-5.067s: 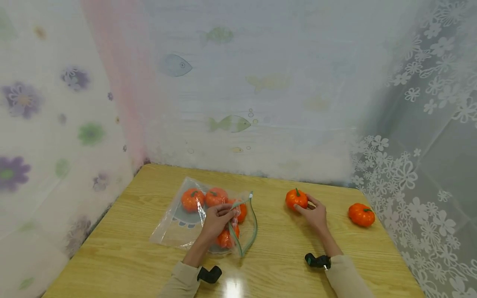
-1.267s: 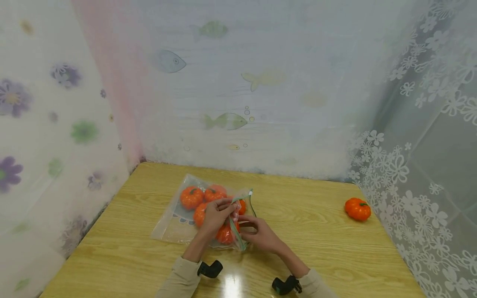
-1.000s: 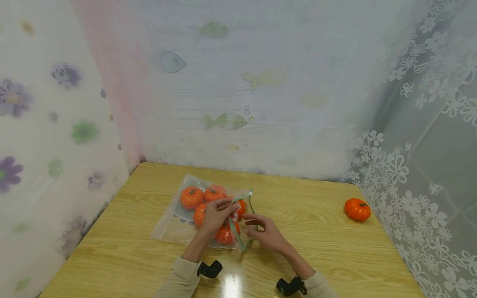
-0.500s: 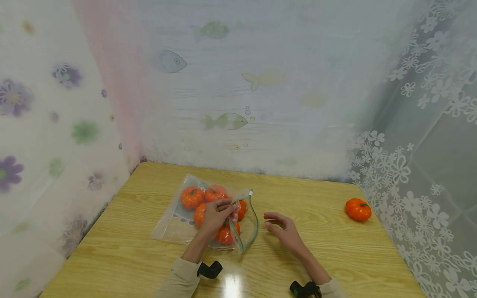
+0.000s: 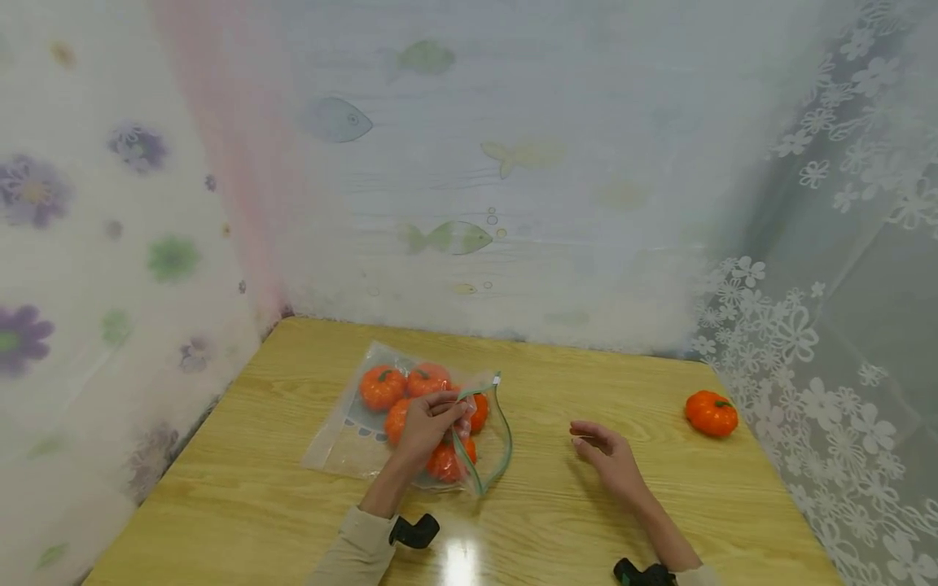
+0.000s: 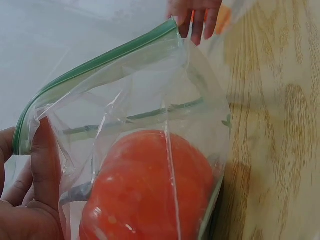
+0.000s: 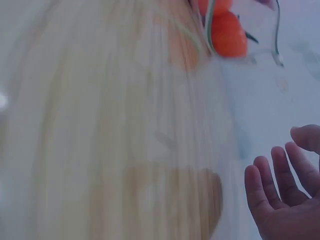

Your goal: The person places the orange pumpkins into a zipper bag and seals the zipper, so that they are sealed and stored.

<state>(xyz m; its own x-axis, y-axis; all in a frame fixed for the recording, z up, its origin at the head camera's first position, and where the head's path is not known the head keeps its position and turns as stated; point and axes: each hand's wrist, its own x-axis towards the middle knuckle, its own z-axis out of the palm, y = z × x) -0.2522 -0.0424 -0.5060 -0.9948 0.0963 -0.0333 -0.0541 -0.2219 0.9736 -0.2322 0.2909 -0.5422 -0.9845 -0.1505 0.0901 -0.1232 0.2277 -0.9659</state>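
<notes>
My left hand (image 5: 423,427) pinches the upper edge of a clear zip bag (image 5: 333,443) at its green-lined mouth, which gapes toward the right. Several small orange toy pumpkins (image 5: 382,387) lie inside the bag, partly covered by that hand. Close up in the left wrist view, one pumpkin (image 6: 150,190) shows through the plastic beneath the green zip strip (image 6: 100,62). My right hand (image 5: 611,464) hovers over the table between the bag and a lone orange pumpkin (image 5: 711,413), its fingers loosely bent around nothing. The right wrist view shows its fingers (image 7: 285,182) apart.
The wooden table (image 5: 557,529) meets a pale fish-printed curtain (image 5: 469,163) at the back. Flower-patterned sheets hang on the left and right sides. The lone pumpkin sits near the table's right edge.
My right hand carried a pumpkin into the bag, let go and came out, then moved right toward the lone pumpkin. My left hand has kept its hold on the bag's edge.
</notes>
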